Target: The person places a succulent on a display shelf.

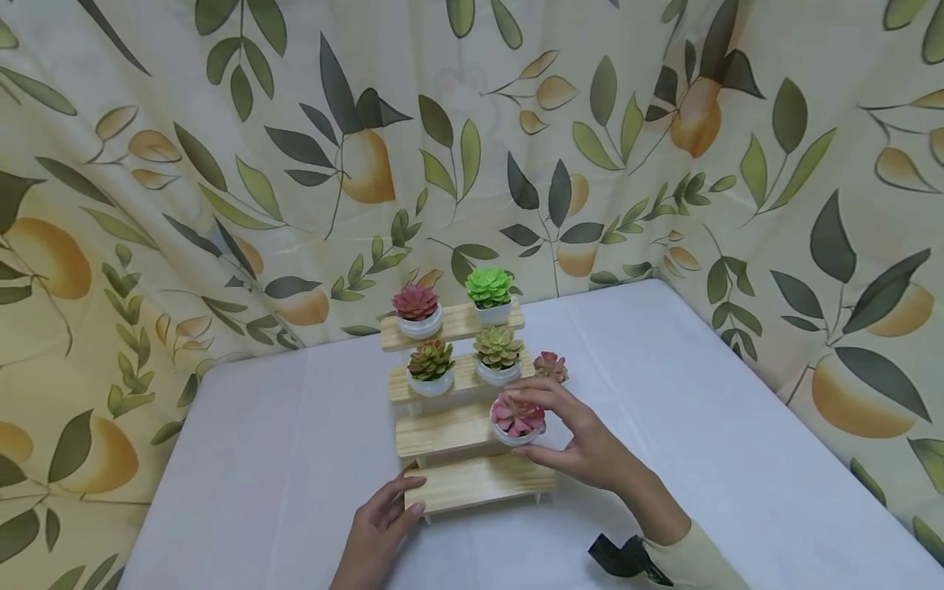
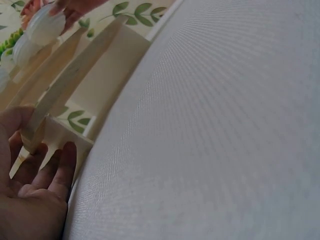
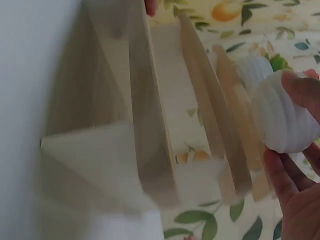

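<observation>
My right hand [image 1: 593, 447] pinches a small white pot with a pink artificial succulent [image 1: 518, 416], above the right end of the stand's second-lowest step. In the right wrist view, thumb and fingers hold the ribbed white pot [image 3: 284, 115] from opposite sides. The four-step wooden display stand [image 1: 479, 483] has its bottom step gripped at the left end by my left hand [image 1: 378, 524]. Left wrist view: the thumb and fingers [image 2: 65, 167] wrap that board's end. On the upper steps stand a dark red succulent [image 1: 416, 303], bright green one [image 1: 490, 288], red-green one [image 1: 430, 360] and pale green one [image 1: 497, 348].
Another pinkish succulent [image 1: 551, 366] shows at the stand's right side, partly hidden behind my right hand. A white cloth covers the table [image 1: 280, 459]. A leaf-and-fruit patterned curtain [image 1: 457, 164] hangs behind and at both sides. A black strap [image 1: 623, 557] hangs by the right sleeve.
</observation>
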Demonstrator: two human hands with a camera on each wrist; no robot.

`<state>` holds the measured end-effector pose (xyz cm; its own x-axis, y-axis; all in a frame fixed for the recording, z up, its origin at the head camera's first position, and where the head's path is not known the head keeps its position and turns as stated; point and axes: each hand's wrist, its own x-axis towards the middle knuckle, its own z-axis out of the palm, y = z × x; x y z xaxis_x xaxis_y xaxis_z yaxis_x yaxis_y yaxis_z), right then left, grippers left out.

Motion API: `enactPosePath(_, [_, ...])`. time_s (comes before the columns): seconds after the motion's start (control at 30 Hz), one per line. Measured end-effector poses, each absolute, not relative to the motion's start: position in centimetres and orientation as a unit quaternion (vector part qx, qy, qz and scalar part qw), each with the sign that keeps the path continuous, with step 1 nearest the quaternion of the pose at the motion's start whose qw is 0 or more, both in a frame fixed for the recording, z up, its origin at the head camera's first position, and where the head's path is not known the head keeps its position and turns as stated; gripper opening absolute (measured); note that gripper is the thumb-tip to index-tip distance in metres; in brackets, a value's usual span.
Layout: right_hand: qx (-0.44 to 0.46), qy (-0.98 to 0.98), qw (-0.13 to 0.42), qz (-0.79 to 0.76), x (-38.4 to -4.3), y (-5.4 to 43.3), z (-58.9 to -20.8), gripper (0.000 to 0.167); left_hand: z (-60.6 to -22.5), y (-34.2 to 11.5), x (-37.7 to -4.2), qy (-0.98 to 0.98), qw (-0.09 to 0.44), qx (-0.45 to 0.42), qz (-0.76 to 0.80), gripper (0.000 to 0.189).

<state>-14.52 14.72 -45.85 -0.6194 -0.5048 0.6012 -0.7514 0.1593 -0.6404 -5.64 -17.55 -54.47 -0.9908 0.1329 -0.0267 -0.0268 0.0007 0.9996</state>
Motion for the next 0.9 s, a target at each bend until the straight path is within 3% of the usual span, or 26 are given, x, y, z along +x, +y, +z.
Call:
enactPosePath(0.4, [0.462,-0.748,0.091,0.468,-14.4,8.5,-45.4,0.065,-54.6,-17.6,-5.8,0.712,0.064,0.025,0.699,0.037])
enactPosePath(0.9, [0.419,-0.779,0.098,0.455,-14.4,6.3,-46.3,0.066,-54.6,-17.5,-5.9,0.722,0.054,0.03,0.689,0.035])
